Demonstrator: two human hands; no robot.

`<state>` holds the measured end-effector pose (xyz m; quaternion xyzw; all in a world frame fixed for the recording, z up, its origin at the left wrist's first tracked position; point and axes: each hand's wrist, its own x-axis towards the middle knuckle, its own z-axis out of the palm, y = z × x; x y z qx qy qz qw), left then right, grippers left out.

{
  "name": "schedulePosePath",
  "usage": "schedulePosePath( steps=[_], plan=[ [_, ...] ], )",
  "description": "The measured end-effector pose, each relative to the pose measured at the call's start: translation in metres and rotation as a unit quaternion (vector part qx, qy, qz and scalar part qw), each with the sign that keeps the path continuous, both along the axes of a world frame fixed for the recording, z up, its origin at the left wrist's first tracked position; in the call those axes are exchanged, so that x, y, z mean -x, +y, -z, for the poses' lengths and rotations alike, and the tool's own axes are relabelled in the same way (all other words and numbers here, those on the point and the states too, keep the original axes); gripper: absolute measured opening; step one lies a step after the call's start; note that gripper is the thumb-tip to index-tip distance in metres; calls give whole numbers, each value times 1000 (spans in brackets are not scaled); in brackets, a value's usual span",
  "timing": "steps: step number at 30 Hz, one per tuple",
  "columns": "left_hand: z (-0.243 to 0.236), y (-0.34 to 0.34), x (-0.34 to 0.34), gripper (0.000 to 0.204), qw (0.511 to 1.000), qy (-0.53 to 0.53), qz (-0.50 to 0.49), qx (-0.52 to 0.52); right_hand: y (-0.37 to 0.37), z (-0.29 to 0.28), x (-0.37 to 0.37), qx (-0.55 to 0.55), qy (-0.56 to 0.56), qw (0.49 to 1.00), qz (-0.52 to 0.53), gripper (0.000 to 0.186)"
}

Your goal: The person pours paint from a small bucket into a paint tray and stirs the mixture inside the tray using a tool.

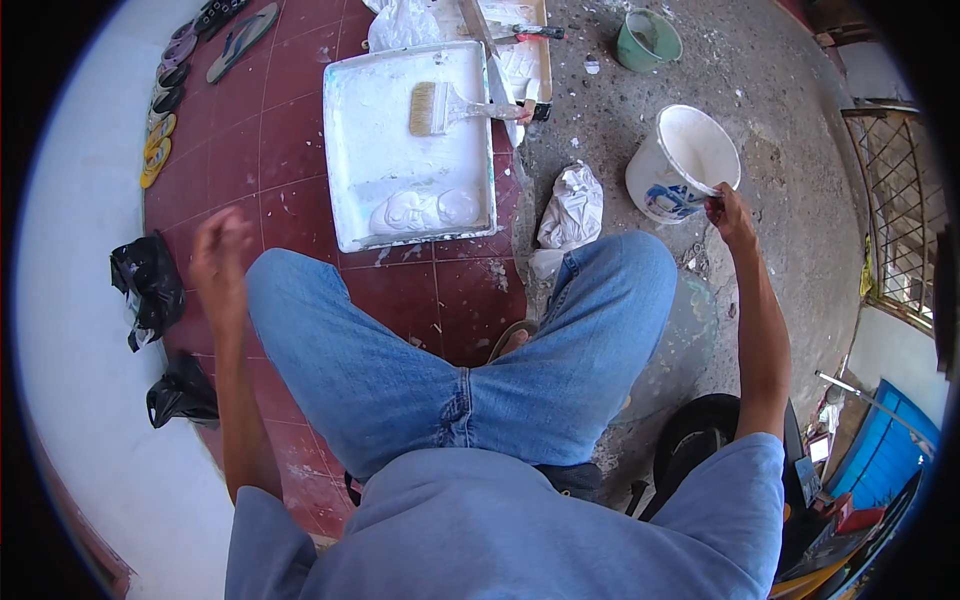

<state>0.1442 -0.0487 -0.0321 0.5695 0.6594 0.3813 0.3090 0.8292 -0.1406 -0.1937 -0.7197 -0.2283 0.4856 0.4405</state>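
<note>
My right hand (727,212) grips the rim of a white plastic bucket (655,170) at the right. My left hand (218,250) is raised beside my left knee, its fingers blurred. Between and beyond my knees lies a white paint tray (370,140) holding a wide paintbrush (432,108) and a lumpy white mound (425,210). Right of the tray sits a crumpled white bag (570,208). Behind it are a second paint-stained tray (530,60), a long flat board (478,30) and a small tool with a dark handle (540,31).
A green bucket (640,55) stands at the back. Footwear (158,150) lines the left wall (75,300), with black bags (145,285) below. Red tiles (230,150) meet rough concrete (780,160). At right are a metal grille (890,210), a blue panel (885,450) and dark clutter (700,430).
</note>
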Motion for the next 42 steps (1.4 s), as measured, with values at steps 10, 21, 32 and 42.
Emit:
schedulePosePath(
  steps=[10, 21, 32, 42],
  plan=[
    [107, -28, -229, 59, 780, -213, 363, 464, 12, -107, 104, 130, -119, 982, -66, 24],
    [118, -78, -254, 85, 775, -437, 217, 401, 41, -158, 177, 99, -209, 940, -249, 25],
    [117, -92, -248, 53, 797, -507, 176, 277, 63, -158, 210, 112, -271, 904, -310, 21],
    [111, -94, -244, 40, 777, -560, 92, 272, 78, -168, 234, 118, -295, 889, -331, 19]
  ],
)
